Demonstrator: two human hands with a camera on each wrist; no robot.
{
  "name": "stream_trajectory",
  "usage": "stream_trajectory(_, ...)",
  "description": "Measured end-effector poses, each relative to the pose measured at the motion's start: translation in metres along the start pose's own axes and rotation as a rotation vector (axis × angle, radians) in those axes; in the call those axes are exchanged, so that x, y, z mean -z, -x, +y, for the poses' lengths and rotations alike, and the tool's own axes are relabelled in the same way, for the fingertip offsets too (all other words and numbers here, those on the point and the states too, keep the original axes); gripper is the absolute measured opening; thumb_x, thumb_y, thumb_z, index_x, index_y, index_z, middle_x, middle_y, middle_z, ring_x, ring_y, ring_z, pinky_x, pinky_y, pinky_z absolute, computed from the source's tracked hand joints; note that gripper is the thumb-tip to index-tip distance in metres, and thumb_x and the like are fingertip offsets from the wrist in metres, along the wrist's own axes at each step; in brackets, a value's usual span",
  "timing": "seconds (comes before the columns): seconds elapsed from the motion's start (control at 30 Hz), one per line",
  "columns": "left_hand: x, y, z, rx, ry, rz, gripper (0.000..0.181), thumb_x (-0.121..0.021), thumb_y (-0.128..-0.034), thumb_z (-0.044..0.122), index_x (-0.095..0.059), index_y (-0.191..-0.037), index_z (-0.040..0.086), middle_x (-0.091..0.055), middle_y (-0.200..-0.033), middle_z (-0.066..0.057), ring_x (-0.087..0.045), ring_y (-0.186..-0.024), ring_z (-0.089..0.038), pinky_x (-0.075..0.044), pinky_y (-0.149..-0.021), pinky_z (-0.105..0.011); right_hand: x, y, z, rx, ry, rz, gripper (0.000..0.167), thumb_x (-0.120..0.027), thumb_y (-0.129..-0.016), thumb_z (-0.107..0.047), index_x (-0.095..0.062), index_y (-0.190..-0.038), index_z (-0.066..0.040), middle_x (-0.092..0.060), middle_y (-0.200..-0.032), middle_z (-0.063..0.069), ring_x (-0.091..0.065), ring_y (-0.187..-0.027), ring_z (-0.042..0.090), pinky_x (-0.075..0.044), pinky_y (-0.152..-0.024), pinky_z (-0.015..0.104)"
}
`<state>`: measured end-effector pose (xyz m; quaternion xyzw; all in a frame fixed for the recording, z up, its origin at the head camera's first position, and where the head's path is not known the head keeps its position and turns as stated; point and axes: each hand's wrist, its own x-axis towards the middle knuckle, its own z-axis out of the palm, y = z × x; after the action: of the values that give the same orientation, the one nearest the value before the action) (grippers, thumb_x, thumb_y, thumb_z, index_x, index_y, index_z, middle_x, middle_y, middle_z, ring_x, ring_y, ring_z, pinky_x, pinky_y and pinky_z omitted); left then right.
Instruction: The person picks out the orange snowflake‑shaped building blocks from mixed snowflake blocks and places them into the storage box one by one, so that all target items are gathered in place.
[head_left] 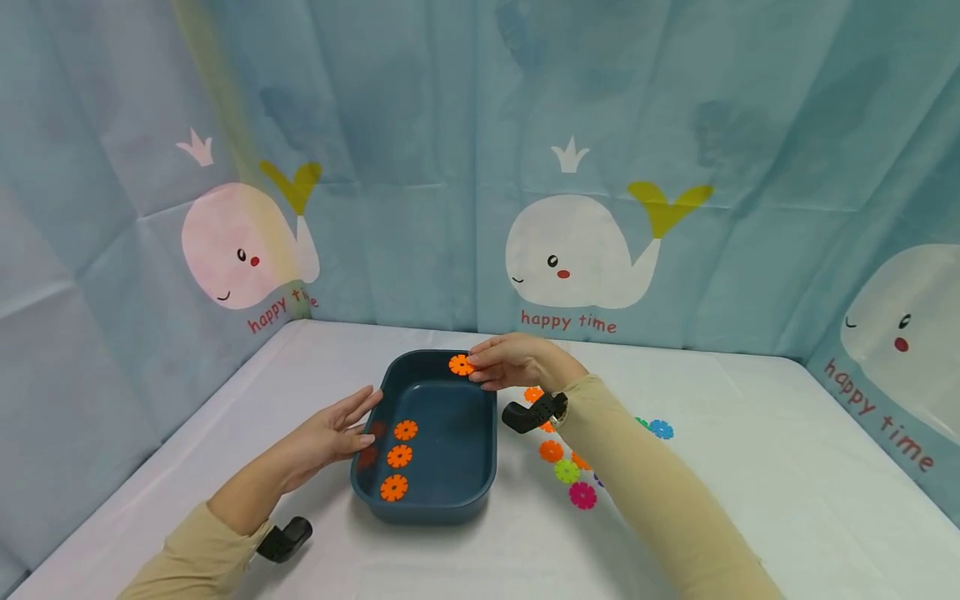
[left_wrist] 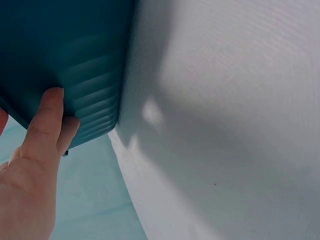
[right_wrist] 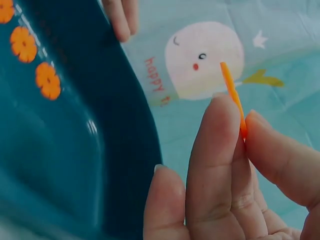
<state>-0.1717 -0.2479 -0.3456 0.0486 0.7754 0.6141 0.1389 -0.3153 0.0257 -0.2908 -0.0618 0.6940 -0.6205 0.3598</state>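
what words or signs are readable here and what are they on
"happy time": pale blue fabric backdrop, under middle white cartoon whale
"happy time": same backdrop, under right white whale
"happy ti…e": same backdrop, under left pinkish whale; fold obscures one letter
Dark blue rectangular tray: none readable

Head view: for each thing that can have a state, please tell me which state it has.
Tub, upright on the table
Held disc, raised off the tub's floor
Right grip, pinching the held disc
Left grip, touching the tub's left side
Tub discs, three, lying inside along the left
Loose discs, on the table, some partly hidden by the right sleeve
Curtain, hanging, creased
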Motion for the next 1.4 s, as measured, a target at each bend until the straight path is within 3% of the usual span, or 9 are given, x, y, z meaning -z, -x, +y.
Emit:
stream_trajectory(0.23,0.001,-0.001,0.001,0.006,-0.001,0.000,0.084,-0.058,-0.0963,0.005,0.001,-0.155,0.003,-0.007,-0.161,-0.014,-0.009,-0.142,-0.049,-0.024,-0.109,-0.061,-0.023,-0.018,0.000,-0.003,-0.083,0.048,0.030,-0.060,-0.095,-0.004,-0.055,-0.125,-0.002,-0.065,-0.091,0.005,-0.064,-0.072,0.016,-0.051,-0.075,0.034)
stream_trajectory(0.5,0.001,0.000,0.001,0.010,-0.005,-0.001,0.084,-0.058,-0.0962,0.007,0.001,-0.155,0.003,-0.008,-0.161,-0.014,-0.007,-0.142,-0.049,-0.025,-0.109,-0.061,-0.045,-0.037,0.006,-0.016,-0.179,0.100,0.034,-0.059,-0.094,0.002,-0.057,-0.128,0.001,-0.066,-0.100,0.011,-0.064,-0.074,0.019,-0.047,-0.096,0.045)
stream_trajectory(0.67,0.001,-0.001,0.001,0.015,-0.004,0.001,0.084,-0.059,-0.0960,0.006,0.000,-0.156,0.003,-0.008,-0.161,-0.014,-0.008,-0.142,-0.049,-0.025,-0.109,-0.061,-0.055,-0.050,0.016,-0.029,-0.182,0.136,0.033,-0.059,-0.093,0.004,-0.059,-0.126,0.003,-0.068,-0.108,0.014,-0.065,-0.076,0.019,-0.049,-0.095,0.045)
stream_trajectory(0.97,0.001,-0.001,0.001,0.012,0.007,-0.011,0.083,-0.057,-0.0966,0.005,0.002,-0.155,0.003,-0.007,-0.161,-0.014,-0.007,-0.142,-0.049,-0.024,-0.109,-0.061,-0.064,-0.064,0.030,-0.015,-0.095,0.220,0.034,-0.063,-0.091,0.003,-0.062,-0.125,0.004,-0.069,-0.107,0.017,-0.065,-0.071,0.017,-0.054,-0.086,0.039)
stream_trajectory(1.23,0.002,-0.001,0.001,0.006,0.015,-0.024,0.083,-0.056,-0.0969,0.005,0.003,-0.155,0.003,-0.006,-0.161,-0.014,-0.007,-0.142,-0.048,-0.025,-0.109,-0.061,-0.064,-0.069,0.030,-0.064,0.063,0.182,0.035,-0.063,-0.091,0.003,-0.060,-0.126,0.004,-0.069,-0.109,0.020,-0.070,-0.080,0.023,-0.052,-0.091,0.041)
stream_trajectory(1.4,0.002,-0.002,0.000,0.013,0.016,-0.014,0.083,-0.057,-0.0965,0.005,0.002,-0.155,0.003,-0.007,-0.161,-0.013,-0.007,-0.142,-0.048,-0.025,-0.109,-0.061,-0.065,-0.071,0.031,-0.087,0.151,0.192,0.028,-0.062,-0.091,0.004,-0.065,-0.120,0.002,-0.072,-0.101,0.019,-0.071,-0.086,0.025,-0.051,-0.091,0.043)
